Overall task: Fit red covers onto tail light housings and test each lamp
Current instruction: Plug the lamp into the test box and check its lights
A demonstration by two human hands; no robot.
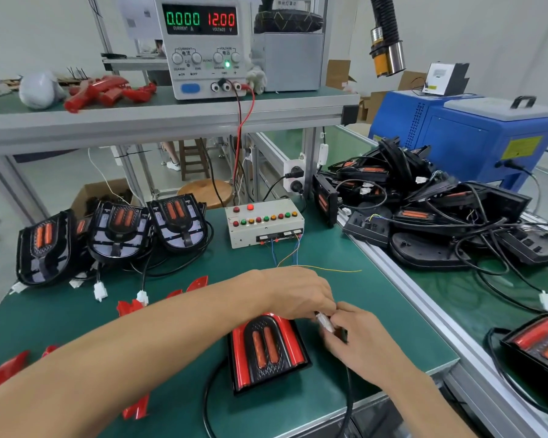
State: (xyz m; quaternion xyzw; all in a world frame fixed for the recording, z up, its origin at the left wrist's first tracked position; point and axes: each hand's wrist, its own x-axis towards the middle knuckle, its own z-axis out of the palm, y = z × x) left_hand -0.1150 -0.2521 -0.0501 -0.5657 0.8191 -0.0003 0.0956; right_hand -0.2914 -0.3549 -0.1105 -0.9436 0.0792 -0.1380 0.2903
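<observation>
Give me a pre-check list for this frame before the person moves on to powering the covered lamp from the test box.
1. Red cover seated on the tail light housing: ok, it sits over the black body on the mat.
2. White connector in hand: ok, the left hand and right hand both pinch it.
3. Connector mated to the test leads: cannot tell, the fingers hide the joint.
4. Power supply set: ok, it reads 12.00 volts.
5. Current draw: not ok yet, the display shows 0.000 and the lamp looks unlit.
6. Test box wired: ok, coloured wires run from its front towards the hands.
</observation>
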